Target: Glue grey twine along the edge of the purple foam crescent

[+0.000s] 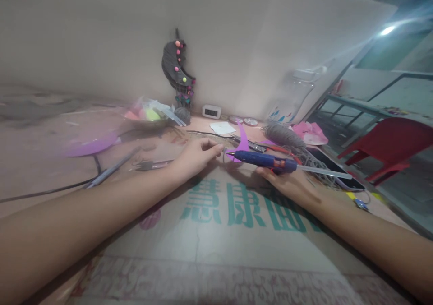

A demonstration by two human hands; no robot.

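My right hand [282, 181] grips a dark blue glue gun [265, 160], with a clear glue stick [324, 172] sticking out of its back end. The nozzle points left, close to my left fingertips. In a pinch, my left hand [199, 156] holds the lower end of a purple crescent cutout [242, 139]. A bit of grey yarn [223, 155] shows at that end. Part of the cutout is hidden behind the gun. Beyond my hands lie scissors or a cutter [252, 145], partly covered, and a ball of grey yarn [284, 136].
A yarn-wrapped moon ornament [171, 63] hangs on the wall. Along it stand a bowl of pompoms [147, 113], a small clock [211, 111] and a water bottle [292, 95]. At right lie a phone [324, 160] and pink plastic [309, 133]. A cable [50, 192] crosses the left.
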